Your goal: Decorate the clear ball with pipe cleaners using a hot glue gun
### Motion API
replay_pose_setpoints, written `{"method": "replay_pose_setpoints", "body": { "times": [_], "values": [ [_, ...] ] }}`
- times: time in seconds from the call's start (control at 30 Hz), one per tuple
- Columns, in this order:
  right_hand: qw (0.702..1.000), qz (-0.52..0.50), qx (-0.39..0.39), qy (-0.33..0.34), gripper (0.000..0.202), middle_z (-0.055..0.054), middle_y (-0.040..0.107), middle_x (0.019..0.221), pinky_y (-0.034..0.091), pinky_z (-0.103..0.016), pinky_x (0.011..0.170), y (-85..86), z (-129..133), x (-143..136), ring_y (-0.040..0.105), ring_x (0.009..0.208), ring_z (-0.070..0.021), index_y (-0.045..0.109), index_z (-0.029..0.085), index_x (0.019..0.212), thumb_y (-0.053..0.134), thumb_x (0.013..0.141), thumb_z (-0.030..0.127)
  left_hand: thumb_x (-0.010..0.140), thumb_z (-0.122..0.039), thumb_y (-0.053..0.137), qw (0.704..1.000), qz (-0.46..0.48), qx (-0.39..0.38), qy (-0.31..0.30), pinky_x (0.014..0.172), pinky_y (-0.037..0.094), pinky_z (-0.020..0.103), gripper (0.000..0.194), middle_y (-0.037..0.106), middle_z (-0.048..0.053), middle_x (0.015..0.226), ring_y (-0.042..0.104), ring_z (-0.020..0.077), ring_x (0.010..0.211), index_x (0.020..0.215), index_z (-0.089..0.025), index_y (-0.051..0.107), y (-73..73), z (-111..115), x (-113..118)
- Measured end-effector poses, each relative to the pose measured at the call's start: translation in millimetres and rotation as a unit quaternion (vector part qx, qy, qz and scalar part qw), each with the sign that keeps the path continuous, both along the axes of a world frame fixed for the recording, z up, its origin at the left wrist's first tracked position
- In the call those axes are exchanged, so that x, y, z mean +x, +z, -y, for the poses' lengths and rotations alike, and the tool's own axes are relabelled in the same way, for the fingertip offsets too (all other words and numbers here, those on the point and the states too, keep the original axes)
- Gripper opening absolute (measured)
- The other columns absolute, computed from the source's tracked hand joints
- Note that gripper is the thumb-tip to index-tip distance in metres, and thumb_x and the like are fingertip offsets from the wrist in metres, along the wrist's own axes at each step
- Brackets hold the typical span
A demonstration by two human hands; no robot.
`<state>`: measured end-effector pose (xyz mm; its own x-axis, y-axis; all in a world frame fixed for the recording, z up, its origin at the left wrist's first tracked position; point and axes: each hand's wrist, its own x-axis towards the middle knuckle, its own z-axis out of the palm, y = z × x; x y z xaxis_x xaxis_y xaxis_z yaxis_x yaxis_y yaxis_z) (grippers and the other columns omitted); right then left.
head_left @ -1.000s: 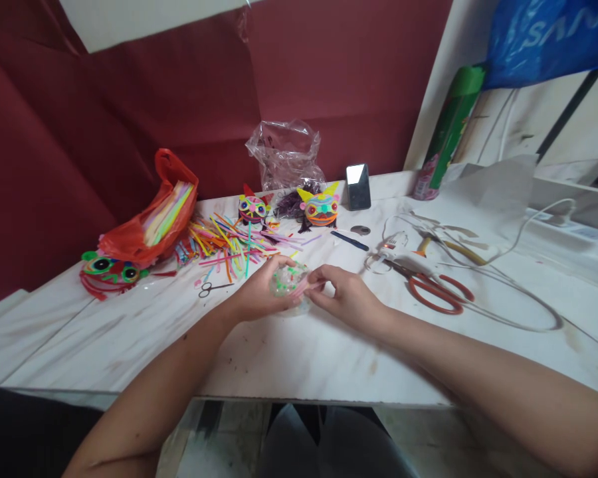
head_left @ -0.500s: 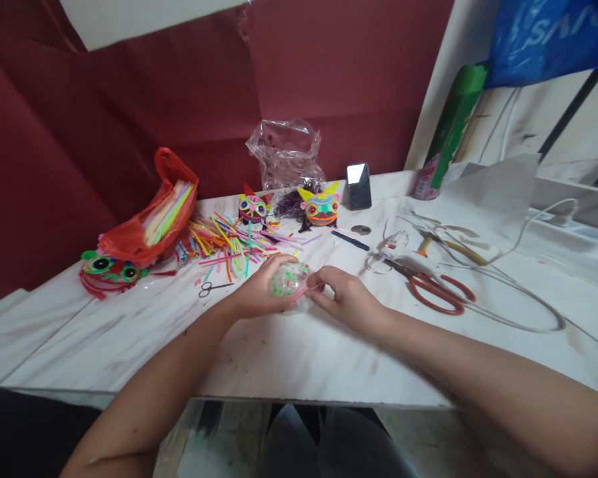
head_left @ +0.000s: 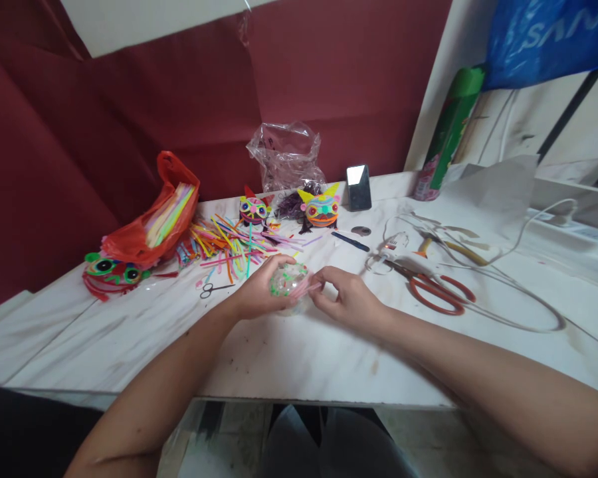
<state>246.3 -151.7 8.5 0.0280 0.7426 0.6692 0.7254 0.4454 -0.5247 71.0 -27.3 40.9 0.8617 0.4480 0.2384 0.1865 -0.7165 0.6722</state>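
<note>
My left hand (head_left: 262,292) is wrapped round a clear, rounded plastic piece (head_left: 285,279) with green and red spots, held just above the table. A pink strip (head_left: 306,287) runs along its right side. My right hand (head_left: 341,292) pinches the end of that pink strip between thumb and fingertips. The strip looks like a pipe cleaner, though it is small and slightly blurred. Behind my hands lies a loose heap of coloured pipe cleaners (head_left: 229,249). Small black scissors (head_left: 214,289) rest left of my left hand.
Two decorated animal heads (head_left: 254,209) stand at the back, near a phone (head_left: 359,188). Another green-eyed head (head_left: 112,273) sits left by a red bag (head_left: 144,229). Right lie red-handled scissors (head_left: 441,294), a glue gun (head_left: 398,249), pliers (head_left: 458,252) and looping cables. A green spray can (head_left: 451,133) leans behind.
My right hand has drawn the pink strip's end slightly away from the clear piece, so more strip shows. My left hand still holds the piece in nearly the same place.
</note>
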Motion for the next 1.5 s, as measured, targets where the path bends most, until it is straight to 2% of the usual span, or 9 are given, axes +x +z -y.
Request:
{"method": "replay_pose_setpoints", "body": {
  "times": [0.2,0.47,0.8,0.97,1.07,1.13,1.23,1.5],
  "values": [
    [0.997,0.061,0.045,0.001,0.012,-0.004,0.062,0.068,0.045,-0.024,0.055,-2.7,-0.7,0.6,0.058,0.063,-0.0150,0.056,0.020,0.075,0.051,0.085,0.017,0.066,-0.046,0.073,1.000,-0.010,0.002,-0.003,0.109,0.035,0.045,0.070,0.048,0.013,0.133,0.043,0.0333,0.131,0.124,-0.019,0.045,0.7,-1.3,-1.6],
    [0.998,0.049,0.023,-0.016,0.011,-0.003,0.063,0.069,0.046,-0.025,0.059,-5.4,-2.7,0.5,0.059,0.064,-0.0148,0.056,0.020,0.074,0.054,0.084,0.015,0.066,-0.048,0.073,1.000,-0.008,0.007,-0.013,0.109,0.036,0.043,0.071,0.048,0.012,0.132,0.043,0.0320,0.130,0.124,-0.019,0.045,-1.2,-2.2,-0.5],
    [0.999,0.038,0.009,-0.002,0.011,-0.004,0.062,0.070,0.046,-0.025,0.057,-4.6,-0.8,-1.9,0.059,0.064,-0.0151,0.056,0.019,0.075,0.052,0.085,0.018,0.065,-0.044,0.075,1.000,-0.013,0.014,-0.007,0.108,0.038,0.041,0.069,0.050,0.010,0.129,0.046,0.0303,0.127,0.123,-0.021,0.045,2.0,1.9,-0.3],
    [1.000,0.019,-0.001,-0.003,0.002,-0.003,0.064,0.072,0.049,-0.027,0.063,-4.7,-0.2,-2.4,0.061,0.066,-0.0153,0.058,0.019,0.080,0.056,0.080,0.018,0.067,-0.041,0.073,1.000,-0.004,0.021,0.006,0.109,0.038,0.042,0.063,0.051,0.011,0.128,0.047,0.0300,0.127,0.120,-0.020,0.046,0.8,3.9,0.0],
    [1.000,-0.004,-0.013,0.000,0.006,-0.002,0.064,0.072,0.049,-0.026,0.064,-2.3,1.0,-2.8,0.062,0.066,-0.0155,0.057,0.019,0.083,0.058,0.077,0.019,0.066,-0.040,0.073,1.000,-0.005,0.022,0.004,0.109,0.037,0.042,0.065,0.050,0.011,0.130,0.046,0.0300,0.128,0.121,-0.020,0.045,-0.1,2.8,-1.0],
    [1.000,-0.014,-0.017,0.007,0.003,-0.002,0.064,0.071,0.049,-0.026,0.062,-0.9,1.2,-2.8,0.061,0.064,-0.0149,0.057,0.019,0.081,0.056,0.080,0.021,0.067,-0.041,0.072,1.000,-0.004,0.029,0.001,0.109,0.038,0.041,0.064,0.050,0.010,0.129,0.047,0.0290,0.127,0.121,-0.020,0.045,-0.4,2.5,-1.4],
    [1.000,-0.013,-0.018,0.010,0.010,-0.002,0.064,0.068,0.047,-0.024,0.058,-1.6,-0.4,-2.0,0.059,0.061,-0.0140,0.056,0.019,0.076,0.051,0.085,0.021,0.070,-0.041,0.071,0.999,-0.006,0.040,-0.001,0.108,0.038,0.039,0.061,0.050,0.009,0.128,0.048,0.0274,0.125,0.121,-0.020,0.045,0.1,3.4,-1.7],
    [0.999,-0.004,-0.036,-0.008,0.011,-0.002,0.065,0.069,0.047,-0.025,0.060,-4.8,-2.7,0.4,0.060,0.062,-0.0146,0.057,0.020,0.076,0.053,0.086,0.023,0.070,-0.041,0.072,0.998,-0.013,0.054,0.001,0.112,0.034,0.041,0.064,0.045,0.011,0.135,0.042,0.0293,0.131,0.124,-0.020,0.045,-2.6,1.8,-2.6]
  ]
}}
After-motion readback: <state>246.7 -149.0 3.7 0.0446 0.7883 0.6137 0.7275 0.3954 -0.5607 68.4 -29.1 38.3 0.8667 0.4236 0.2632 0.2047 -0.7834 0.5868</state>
